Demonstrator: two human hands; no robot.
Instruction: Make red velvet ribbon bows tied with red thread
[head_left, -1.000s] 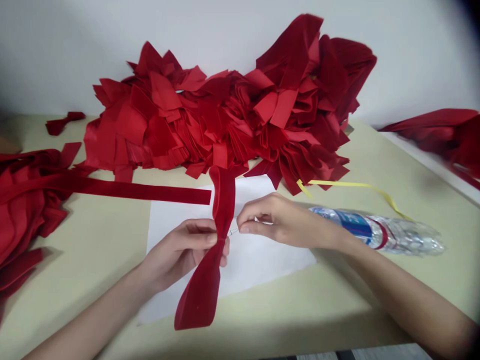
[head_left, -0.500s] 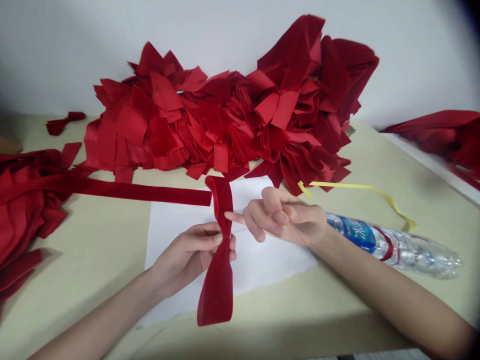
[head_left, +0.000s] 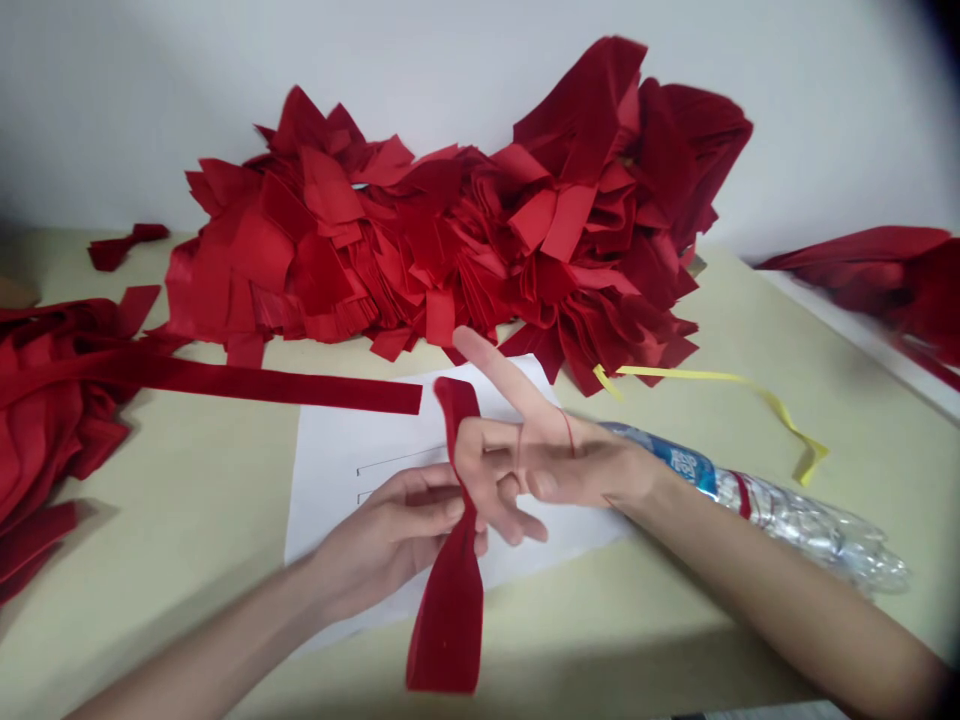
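Over the pale table (head_left: 202, 460), the left hand (head_left: 412, 520) pinches a red ribbon (head_left: 449, 615) midway while the half-spread right hand (head_left: 544, 457) carries looped thread (head_left: 570, 431), seemingly for binding, next needing steady tension.

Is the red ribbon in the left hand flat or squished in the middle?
Squished: the red ribbon narrows at the left hand, and spreads wider above and below it.
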